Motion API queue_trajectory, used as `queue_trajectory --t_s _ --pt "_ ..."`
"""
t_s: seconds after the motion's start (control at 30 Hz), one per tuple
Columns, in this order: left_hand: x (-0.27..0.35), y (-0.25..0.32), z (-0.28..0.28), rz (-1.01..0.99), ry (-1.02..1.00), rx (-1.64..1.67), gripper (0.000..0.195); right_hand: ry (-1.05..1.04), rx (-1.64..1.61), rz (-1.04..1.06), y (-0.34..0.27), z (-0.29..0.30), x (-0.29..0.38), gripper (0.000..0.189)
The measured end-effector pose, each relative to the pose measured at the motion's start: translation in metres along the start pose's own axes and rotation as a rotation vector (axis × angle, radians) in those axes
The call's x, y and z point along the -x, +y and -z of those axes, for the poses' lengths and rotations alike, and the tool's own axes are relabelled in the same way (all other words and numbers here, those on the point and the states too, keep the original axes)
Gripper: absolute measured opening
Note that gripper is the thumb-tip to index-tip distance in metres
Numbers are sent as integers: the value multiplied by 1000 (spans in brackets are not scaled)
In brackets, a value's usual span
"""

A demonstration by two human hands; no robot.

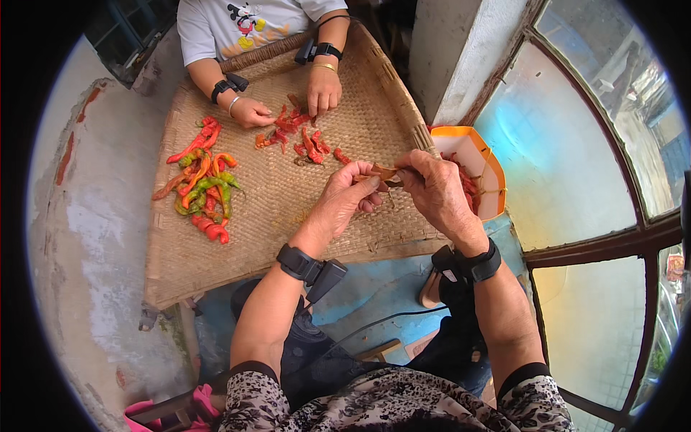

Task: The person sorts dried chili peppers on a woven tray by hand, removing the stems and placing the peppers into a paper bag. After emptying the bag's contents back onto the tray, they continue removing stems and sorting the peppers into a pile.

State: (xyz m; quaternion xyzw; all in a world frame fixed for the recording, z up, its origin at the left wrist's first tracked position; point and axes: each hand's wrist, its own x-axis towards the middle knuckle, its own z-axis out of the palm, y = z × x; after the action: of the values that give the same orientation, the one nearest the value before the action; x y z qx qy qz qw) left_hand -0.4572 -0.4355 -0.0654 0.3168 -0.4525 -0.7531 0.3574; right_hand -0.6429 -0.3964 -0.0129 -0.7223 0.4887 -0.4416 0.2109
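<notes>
My left hand (351,197) and my right hand (440,191) meet above the right front of a woven basket tray (280,216). Between them they pinch a brownish-orange dried chili pepper (384,172), its stem side partly hidden by my fingers. Beyond my left hand, small red chili pieces (313,147) lie on the weave, with one more red piece (341,156) close to my fingers. A pile of fresh red, orange and green peppers (205,183) rests on the tray's left part.
Across the tray a co-worker's two hands (253,112) handle red chili pieces. An orange-rimmed white box (492,189) holding red chilies stands beyond my right hand. A window frame (594,245) is at the right, a worn wall (102,216) at the left.
</notes>
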Motion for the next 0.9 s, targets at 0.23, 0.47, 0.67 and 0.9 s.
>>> queue_trajectory --t_s 0.23,0.47,0.67,0.9 --pt "-2 -2 9 -14 80 -49 21 434 198 -38 18 53 -8 9" --pt "-1 0 7 -9 20 42 20 68 307 -124 10 32 1 37" --pt "-4 0 -6 18 -75 -111 26 -138 156 17 -4 -15 5 18" --pt "-6 12 5 -30 -73 -385 45 66 205 99 2 -5 -1 7"
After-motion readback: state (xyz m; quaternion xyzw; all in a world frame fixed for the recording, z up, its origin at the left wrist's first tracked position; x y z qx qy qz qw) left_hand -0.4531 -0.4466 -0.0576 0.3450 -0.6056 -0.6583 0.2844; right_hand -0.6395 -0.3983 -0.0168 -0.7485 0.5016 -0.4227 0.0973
